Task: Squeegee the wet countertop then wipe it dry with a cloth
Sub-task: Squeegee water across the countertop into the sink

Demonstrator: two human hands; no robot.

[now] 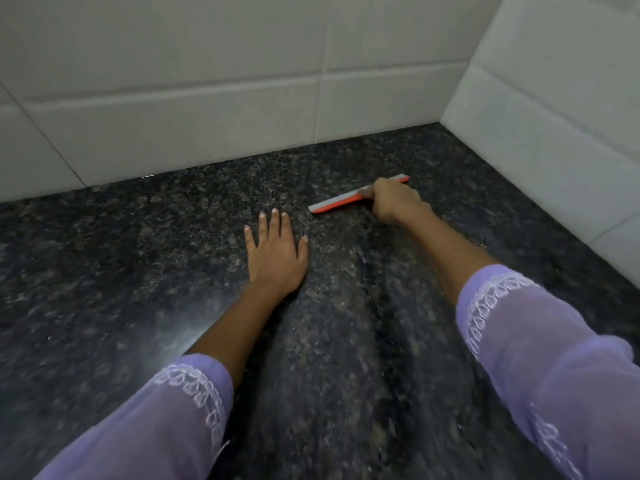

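The dark speckled granite countertop (121, 271) fills the lower two thirds of the frame, and I can see wet streaks running down its middle. White wall tiles (173, 81) close it in along the top and the right edge, meeting in a corner at upper right. My lilac sleeves (540, 358) with white embroidered cuffs come in from the bottom. My left hand (275, 252) lies palm down at centre frame, fingers stretched flat on the stone, gripping nothing. My right hand (393, 200) is clenched around the squeegee (337, 202), just right of centre; its orange and grey blade rests on the countertop, slanting up to the right.
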